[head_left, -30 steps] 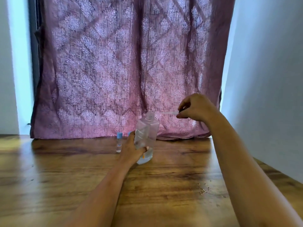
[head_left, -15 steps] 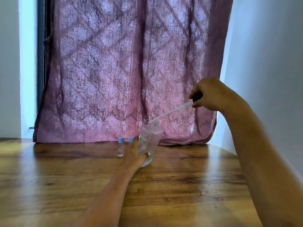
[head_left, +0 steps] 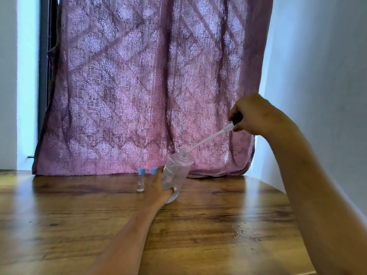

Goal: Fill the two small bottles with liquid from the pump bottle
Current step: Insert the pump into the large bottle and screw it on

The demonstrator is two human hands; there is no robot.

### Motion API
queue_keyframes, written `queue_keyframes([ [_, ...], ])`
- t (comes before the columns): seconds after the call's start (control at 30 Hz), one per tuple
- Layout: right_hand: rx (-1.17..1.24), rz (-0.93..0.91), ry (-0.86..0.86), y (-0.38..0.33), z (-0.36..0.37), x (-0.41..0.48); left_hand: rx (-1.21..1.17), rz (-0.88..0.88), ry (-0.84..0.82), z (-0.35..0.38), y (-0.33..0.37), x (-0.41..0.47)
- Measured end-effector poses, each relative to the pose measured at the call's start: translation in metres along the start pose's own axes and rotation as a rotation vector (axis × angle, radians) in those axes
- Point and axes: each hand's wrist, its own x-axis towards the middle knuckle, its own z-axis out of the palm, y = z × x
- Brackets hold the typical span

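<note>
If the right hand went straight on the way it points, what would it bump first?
Probably the curtain; nothing else shows beyond the right hand gripping the pump, though depth is unclear.

This looks like a room in a home. Behind the left hand (head_left: pixel 158 187), a mauve curtain (head_left: pixel 139 86) with a pale damask pattern hangs down to a wood-grain table (head_left: pixel 59 225), with daylight glowing through it. Far to the left of that hand, a dark window frame (head_left: pixel 44 76) shows at the curtain's edge. A plain white wall (head_left: pixel 327 56) stands beyond the right hand (head_left: pixel 256 116). Crumbs (head_left: pixel 236 233) lie on the table nearer than that hand.
</note>
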Motion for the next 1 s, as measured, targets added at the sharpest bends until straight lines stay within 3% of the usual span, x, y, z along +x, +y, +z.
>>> queue_keyframes([
  [0.47, 0.121, -0.334, -0.059, -0.031, 0.136, 0.028, 0.014, 0.068, -0.034, 0.000, 0.008, -0.007],
  [0.63, 0.731, -0.138, 0.099, -0.021, 0.166, 0.024, 0.006, 0.078, -0.025, -0.004, 0.011, -0.006],
  [0.77, 1.144, 0.065, 0.064, -0.022, 0.179, 0.023, 0.020, 0.121, 0.001, -0.003, 0.014, -0.006],
  [0.87, 1.280, 0.146, 0.077, -0.025, 0.193, 0.026, 0.020, 0.136, 0.012, 0.001, 0.009, -0.002],
  [1.0, 1.254, 0.217, 0.200, -0.028, 0.201, 0.030, 0.024, 0.128, 0.006, 0.001, 0.013, -0.004],
])
